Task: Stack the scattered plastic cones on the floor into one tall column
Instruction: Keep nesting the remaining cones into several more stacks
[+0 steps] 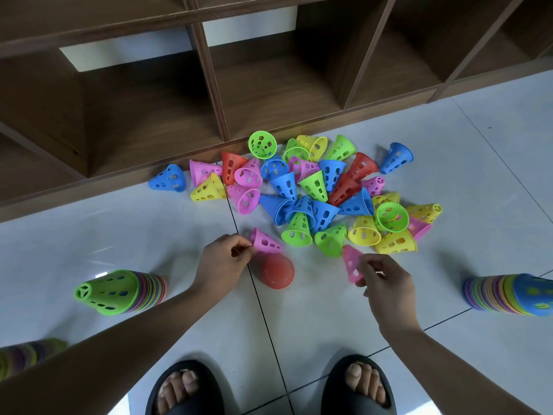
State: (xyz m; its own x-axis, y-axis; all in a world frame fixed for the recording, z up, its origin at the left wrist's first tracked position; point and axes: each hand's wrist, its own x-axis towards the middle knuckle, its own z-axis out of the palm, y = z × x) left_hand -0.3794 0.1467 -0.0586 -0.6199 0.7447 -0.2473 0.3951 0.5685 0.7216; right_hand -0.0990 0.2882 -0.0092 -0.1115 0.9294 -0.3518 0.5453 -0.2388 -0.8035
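Note:
Several loose perforated plastic cones in blue, green, yellow, pink and red lie heaped on the tiled floor by the shelf. My left hand pinches the rim of a pink cone lying on its side. My right hand pinches another pink cone by its rim. A red cone stands upright on the floor between my hands. A tall stacked column topped by a green cone stands at the left, and another topped by a blue cone at the right.
A dark wooden shelf unit with open compartments runs along the back. A single blue cone lies apart near its base. Part of a third stack shows at the lower left edge. My feet in black slippers stand at the bottom.

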